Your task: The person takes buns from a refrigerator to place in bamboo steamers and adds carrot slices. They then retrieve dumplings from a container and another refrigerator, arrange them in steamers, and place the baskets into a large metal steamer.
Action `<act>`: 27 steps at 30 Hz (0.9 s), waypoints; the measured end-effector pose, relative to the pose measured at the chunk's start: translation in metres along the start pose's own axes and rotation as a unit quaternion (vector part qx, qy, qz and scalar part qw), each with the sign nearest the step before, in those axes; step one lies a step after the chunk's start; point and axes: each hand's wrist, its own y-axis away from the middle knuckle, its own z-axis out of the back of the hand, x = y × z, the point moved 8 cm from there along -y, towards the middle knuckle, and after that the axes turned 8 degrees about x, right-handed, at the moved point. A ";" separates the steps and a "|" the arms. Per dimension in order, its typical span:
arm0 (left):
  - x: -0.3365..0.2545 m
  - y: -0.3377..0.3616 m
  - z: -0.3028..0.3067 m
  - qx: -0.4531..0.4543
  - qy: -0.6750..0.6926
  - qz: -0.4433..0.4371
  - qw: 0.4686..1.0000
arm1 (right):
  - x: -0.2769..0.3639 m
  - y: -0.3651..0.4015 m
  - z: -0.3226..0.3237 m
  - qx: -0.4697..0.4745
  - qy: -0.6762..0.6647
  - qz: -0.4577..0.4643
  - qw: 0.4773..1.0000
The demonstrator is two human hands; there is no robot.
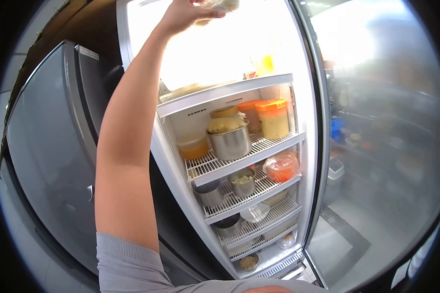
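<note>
My left hand (190, 17) is raised to the bright upper part of an open upright fridge (225, 93). Its fingers are closed on a pale, translucent bundle (225, 5) that looks like a plastic bag with whitish and yellowish contents, partly cut off by the top edge. Below the hand, the upper wire shelf (264, 144) holds a steel pot (230, 141), a tub with an orange lid (273, 119) and a tub of orange liquid (193, 146). My right hand is out of view.
The glass door (386, 146) stands open on the right. Lower shelves carry steel pots (242, 181), a plastic-wrapped orange container (281, 167) and a clear bowl (255, 212). A bowl of brown grains (249, 262) sits at the bottom. Left stands a grey cabinet (49, 136).
</note>
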 end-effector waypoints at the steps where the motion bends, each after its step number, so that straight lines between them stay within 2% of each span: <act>1: -0.015 0.022 -0.001 0.010 0.032 -0.016 0.999 | -0.009 0.002 0.002 0.000 -0.027 0.006 1.000; 2: -0.027 0.042 -0.003 0.021 0.064 -0.030 0.997 | -0.017 -0.002 0.000 0.007 -0.060 0.013 0.998; 3: -0.032 0.053 -0.001 0.017 0.023 -0.029 0.999 | -0.027 -0.001 0.000 0.010 -0.079 0.007 0.997; 4: -0.028 0.060 -0.001 0.015 0.031 -0.027 0.999 | -0.030 -0.009 0.003 -0.005 -0.070 -0.039 0.997; 6: -0.016 0.061 0.016 -0.102 -0.061 -0.060 0.991 | -0.029 -0.028 -0.030 -0.024 -0.057 -0.128 0.990; 7: -0.014 0.057 0.023 -0.175 -0.192 -0.133 0.956 | -0.030 -0.028 -0.038 -0.026 -0.060 -0.125 0.990; 8: -0.018 0.061 0.023 -0.169 -0.190 -0.130 0.958 | -0.037 -0.031 -0.040 -0.027 -0.067 -0.099 0.992; 10: -0.019 0.062 0.027 -0.175 -0.175 -0.039 0.968 | -0.052 -0.034 -0.047 -0.026 -0.070 -0.070 0.995; 12: -0.006 0.042 0.024 -0.174 -0.188 -0.026 0.966 | -0.067 -0.035 -0.054 -0.021 -0.052 -0.062 0.997; 14: 0.012 0.020 0.015 -0.134 -0.221 0.025 0.966 | -0.096 -0.037 -0.059 -0.079 -0.055 -0.054 0.994; 15: 0.015 0.014 0.011 -0.132 -0.227 0.021 0.965 | -0.105 -0.039 -0.065 -0.074 -0.049 -0.031 0.996; 17: 0.032 -0.007 -0.015 -0.058 -0.307 -0.021 0.950 | -0.056 -0.017 -0.057 -0.092 -0.058 0.069 0.992; 18: 0.054 -0.025 -0.021 -0.053 -0.313 -0.023 0.948 | -0.031 -0.004 -0.053 -0.098 -0.062 0.118 0.986; 20: 0.111 -0.071 -0.041 0.041 -0.237 0.025 0.970 | -0.020 0.008 -0.048 -0.085 -0.035 0.099 0.991; 21: 0.098 -0.067 -0.049 0.045 -0.243 0.026 0.969 | -0.015 0.011 -0.048 -0.076 -0.021 0.082 0.993; 22: 0.083 -0.050 -0.058 0.109 -0.321 0.138 0.931 | 0.001 0.013 -0.048 -0.071 -0.015 0.072 0.995; 23: 0.083 -0.037 -0.063 0.167 -0.392 0.247 0.870 | 0.017 0.008 -0.052 -0.064 -0.005 0.058 0.996; 24: 0.095 -0.050 -0.064 0.165 -0.398 0.251 0.867 | 0.031 -0.003 -0.056 -0.059 -0.003 0.052 0.997; 27: 0.177 -0.103 -0.046 0.334 -0.346 0.209 0.852 | 0.077 -0.043 -0.074 -0.029 0.010 0.047 0.998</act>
